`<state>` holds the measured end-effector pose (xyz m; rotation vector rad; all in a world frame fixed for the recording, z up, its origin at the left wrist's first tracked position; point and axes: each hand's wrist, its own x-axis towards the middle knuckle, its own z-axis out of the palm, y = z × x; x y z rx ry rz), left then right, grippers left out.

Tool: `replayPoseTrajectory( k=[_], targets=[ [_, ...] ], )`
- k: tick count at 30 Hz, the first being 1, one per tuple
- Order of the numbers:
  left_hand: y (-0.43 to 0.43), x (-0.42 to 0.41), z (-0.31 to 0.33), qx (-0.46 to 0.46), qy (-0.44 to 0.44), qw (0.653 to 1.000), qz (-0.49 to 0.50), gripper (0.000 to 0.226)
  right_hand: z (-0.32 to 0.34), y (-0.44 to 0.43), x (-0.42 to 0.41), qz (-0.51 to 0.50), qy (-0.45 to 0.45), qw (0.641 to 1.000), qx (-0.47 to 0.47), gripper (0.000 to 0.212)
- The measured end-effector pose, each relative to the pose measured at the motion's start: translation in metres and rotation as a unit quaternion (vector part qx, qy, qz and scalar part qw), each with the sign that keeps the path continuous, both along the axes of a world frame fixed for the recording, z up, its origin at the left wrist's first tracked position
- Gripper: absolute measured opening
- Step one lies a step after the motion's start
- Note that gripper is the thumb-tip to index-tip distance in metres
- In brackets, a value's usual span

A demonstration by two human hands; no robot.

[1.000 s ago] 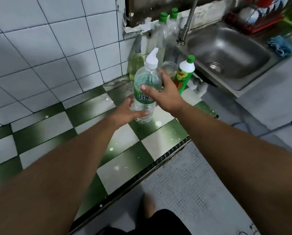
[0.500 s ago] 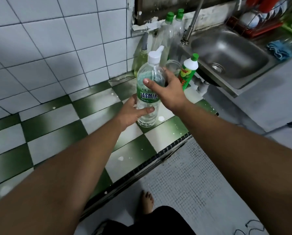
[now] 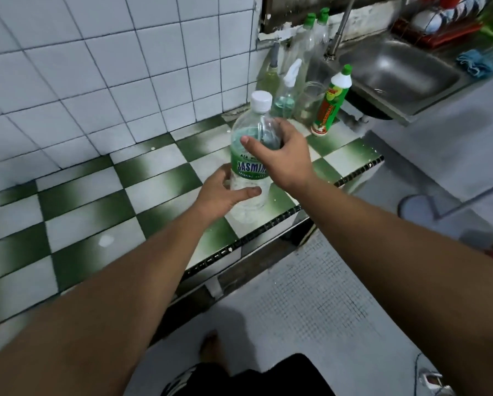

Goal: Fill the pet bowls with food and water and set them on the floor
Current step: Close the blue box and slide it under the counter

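Grips both clasp the water bottle point(image 3: 253, 130), I see: left grip point(image 3: 225, 194) round its lower body, right grip point(image 3: 283, 158) round its shoulder. It is upright near the table's point(image 3: 96, 201) front edge, capped; detergent bottle point(image 3: 329, 104) beyond, beside the sink point(image 3: 396, 72).

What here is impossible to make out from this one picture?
Head view only.
Water bottle label: partly covered by the right hand and left hand.
Faucet spout: cut off by the top edge.
Dish rack contents: blurred, cut by the corner.
Pet bowls: none in frame.
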<state>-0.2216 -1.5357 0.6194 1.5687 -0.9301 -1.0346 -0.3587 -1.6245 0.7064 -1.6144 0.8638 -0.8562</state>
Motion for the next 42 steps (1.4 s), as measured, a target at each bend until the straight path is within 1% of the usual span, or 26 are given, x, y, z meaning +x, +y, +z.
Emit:
replayPoseTrajectory(
  k=[5, 8, 11, 13, 17, 20, 23, 25, 27, 29, 33, 35, 37, 40, 42],
  targets=[
    [0.069, -0.017, -0.001, 0.008, -0.011, 0.998, 0.068, 0.068, -0.002, 0.053, -0.003, 0.059, -0.009, 0.998, -0.008, 0.059],
    [0.115, -0.028, -0.004, 0.002, -0.024, 0.993, 0.113, 0.071, -0.007, 0.088, -0.006, 0.098, -0.009, 0.995, -0.011, 0.055],
    [0.159, -0.04, -0.01, 0.018, -0.047, 0.991, 0.126, 0.076, -0.015, 0.123, -0.009, 0.138, -0.003, 0.99, -0.016, 0.059],
    [0.186, -0.047, -0.015, 0.028, -0.059, 0.988, 0.137, 0.078, -0.021, 0.144, -0.013, 0.146, -0.007, 0.989, -0.029, 0.058],
    [0.23, -0.063, -0.026, 0.051, -0.066, 0.985, 0.154, 0.073, -0.04, 0.183, -0.022, 0.16, -0.006, 0.987, -0.02, 0.059],
    [0.259, -0.078, -0.045, 0.056, -0.052, 0.984, 0.161, 0.07, -0.065, 0.208, -0.033, 0.167, 0.008, 0.986, -0.02, 0.057],
    [0.289, -0.095, -0.081, 0.051, -0.002, 0.981, 0.189, 0.069, -0.1, 0.235, -0.044, 0.167, 0.037, 0.985, -0.02, 0.061],
    [0.31, -0.105, -0.111, 0.067, 0.025, 0.977, 0.2, 0.072, -0.127, 0.253, -0.049, 0.179, 0.055, 0.982, -0.018, 0.061],
    [0.327, -0.11, -0.147, 0.091, 0.024, 0.976, 0.198, 0.077, -0.16, 0.268, -0.052, 0.194, 0.076, 0.978, -0.009, 0.06],
    [0.342, -0.112, -0.186, 0.112, 0.023, 0.974, 0.196, 0.082, -0.198, 0.281, -0.054, 0.2, 0.093, 0.975, 0.007, 0.065],
    [0.36, -0.105, -0.276, 0.126, 0.044, 0.969, 0.208, 0.079, -0.29, 0.299, -0.047, 0.208, 0.109, 0.971, 0.035, 0.075],
    [0.364, -0.097, -0.316, 0.138, 0.054, 0.967, 0.205, 0.072, -0.331, 0.304, -0.04, 0.209, 0.115, 0.97, 0.042, 0.075],
    [0.363, -0.08, -0.37, 0.142, 0.063, 0.966, 0.207, 0.069, -0.389, 0.304, -0.024, 0.206, 0.115, 0.97, 0.048, 0.072],
    [0.349, -0.045, -0.444, 0.142, 0.05, 0.967, 0.207, 0.073, -0.47, 0.293, 0.011, 0.204, 0.113, 0.971, 0.056, 0.072],
    [0.334, -0.021, -0.484, 0.138, 0.025, 0.969, 0.204, 0.072, -0.517, 0.283, 0.034, 0.194, 0.112, 0.974, 0.036, 0.074]
  ],
)
